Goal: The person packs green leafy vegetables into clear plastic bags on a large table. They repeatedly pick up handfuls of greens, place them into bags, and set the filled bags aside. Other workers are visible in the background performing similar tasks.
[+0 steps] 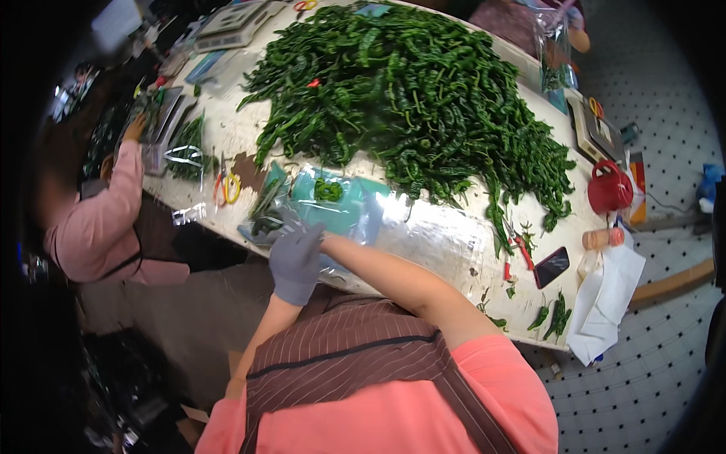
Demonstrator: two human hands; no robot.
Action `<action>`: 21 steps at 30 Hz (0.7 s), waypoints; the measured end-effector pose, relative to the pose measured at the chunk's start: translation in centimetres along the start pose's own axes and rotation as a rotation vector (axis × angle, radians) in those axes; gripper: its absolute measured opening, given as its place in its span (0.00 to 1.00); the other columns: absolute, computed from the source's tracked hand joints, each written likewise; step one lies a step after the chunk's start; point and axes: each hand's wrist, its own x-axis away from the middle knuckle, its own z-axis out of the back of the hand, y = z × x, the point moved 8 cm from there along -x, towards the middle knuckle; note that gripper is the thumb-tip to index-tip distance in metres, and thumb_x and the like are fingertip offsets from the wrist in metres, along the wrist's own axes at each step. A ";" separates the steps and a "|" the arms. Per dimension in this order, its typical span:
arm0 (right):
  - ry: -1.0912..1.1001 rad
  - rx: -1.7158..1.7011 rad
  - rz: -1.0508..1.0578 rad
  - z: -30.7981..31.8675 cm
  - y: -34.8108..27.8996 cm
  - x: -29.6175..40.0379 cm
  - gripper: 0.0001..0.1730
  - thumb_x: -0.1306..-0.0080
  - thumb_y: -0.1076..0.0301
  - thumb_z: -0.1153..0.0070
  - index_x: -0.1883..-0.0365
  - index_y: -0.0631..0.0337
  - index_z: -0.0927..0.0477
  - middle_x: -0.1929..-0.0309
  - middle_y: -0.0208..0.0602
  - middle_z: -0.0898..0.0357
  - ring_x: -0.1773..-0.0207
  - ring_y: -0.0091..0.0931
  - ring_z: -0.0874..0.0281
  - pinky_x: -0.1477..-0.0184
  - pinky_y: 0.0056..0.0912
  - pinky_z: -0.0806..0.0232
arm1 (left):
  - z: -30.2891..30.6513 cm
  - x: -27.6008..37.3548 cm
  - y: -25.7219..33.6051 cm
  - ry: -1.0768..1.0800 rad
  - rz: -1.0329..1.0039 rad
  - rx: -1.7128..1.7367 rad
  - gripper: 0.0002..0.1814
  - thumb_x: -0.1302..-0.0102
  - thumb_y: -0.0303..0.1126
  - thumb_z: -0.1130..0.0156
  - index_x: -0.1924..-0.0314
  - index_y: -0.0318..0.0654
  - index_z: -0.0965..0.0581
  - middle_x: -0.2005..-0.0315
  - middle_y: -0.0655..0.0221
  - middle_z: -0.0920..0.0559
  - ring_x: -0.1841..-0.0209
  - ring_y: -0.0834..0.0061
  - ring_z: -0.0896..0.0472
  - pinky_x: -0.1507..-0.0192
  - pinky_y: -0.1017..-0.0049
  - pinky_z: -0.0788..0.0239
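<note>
My left hand (294, 269), in a grey glove, is at the table's near edge, against a clear plastic bag (266, 213) with green peppers inside. My right hand (311, 231) reaches across and overlaps it at the same bag. The fingers of both hands are blurred and partly hidden, so their grip is unclear. Just beyond them, a small cluster of green peppers (327, 190) rests on flat teal-printed plastic bags (357, 213). A large heap of long, wrinkled green peppers (397, 96) covers the middle of the table, with one red piece (314, 83) on it.
Scissors (228, 187) lie left of the bags. Red-handled pruning shears (519, 249), a phone (551, 267), a red mug (610, 187) and a scale (596, 130) are at the right. A co-worker in a pink sleeve (108, 210) handles bagged peppers at left; another person (505, 25) stands across.
</note>
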 end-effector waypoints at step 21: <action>0.201 0.470 -1.139 22.3 16.7 9.6 0.52 0.51 0.47 0.31 0.30 0.41 0.43 0.36 0.45 0.42 0.35 0.43 0.41 0.41 0.49 0.39 | -1.1 -1.9 -4.5 -0.005 0.204 0.227 0.09 0.35 0.23 0.42 0.56 0.35 0.19 0.67 0.59 0.17 0.65 0.63 0.18 0.62 0.72 0.29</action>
